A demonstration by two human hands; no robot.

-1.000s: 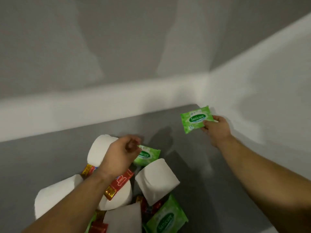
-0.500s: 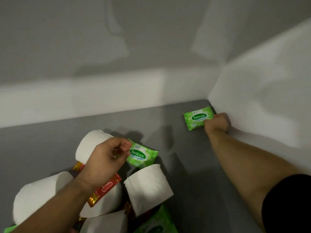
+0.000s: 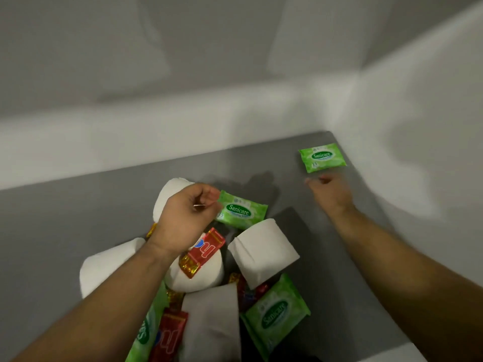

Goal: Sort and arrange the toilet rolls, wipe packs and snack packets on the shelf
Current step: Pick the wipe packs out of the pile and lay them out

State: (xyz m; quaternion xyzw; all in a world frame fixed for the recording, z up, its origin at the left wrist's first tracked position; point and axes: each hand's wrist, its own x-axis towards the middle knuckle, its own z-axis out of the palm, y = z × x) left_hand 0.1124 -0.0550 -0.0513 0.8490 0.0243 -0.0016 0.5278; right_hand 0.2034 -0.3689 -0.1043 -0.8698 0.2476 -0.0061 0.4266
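A small green wipe pack (image 3: 322, 157) lies flat in the far right corner of the grey shelf (image 3: 78, 218). My right hand (image 3: 329, 192) hovers just in front of it, fingers relaxed, holding nothing. My left hand (image 3: 187, 216) pinches a second green wipe pack (image 3: 241, 212) by its left edge, above the pile. The pile holds several white toilet rolls (image 3: 262, 250), red snack packets (image 3: 202, 253) and a larger green wipe pack (image 3: 275, 310), all jumbled together.
White walls close the shelf at the back and on the right. Bare grey surface lies to the left of the pile and between the pile and the corner pack. A white shelf edge (image 3: 392, 354) shows at the bottom right.
My right hand let go of the small wipe pack in the corner and drew back towards me. My left hand keeps its pinch on the other pack.
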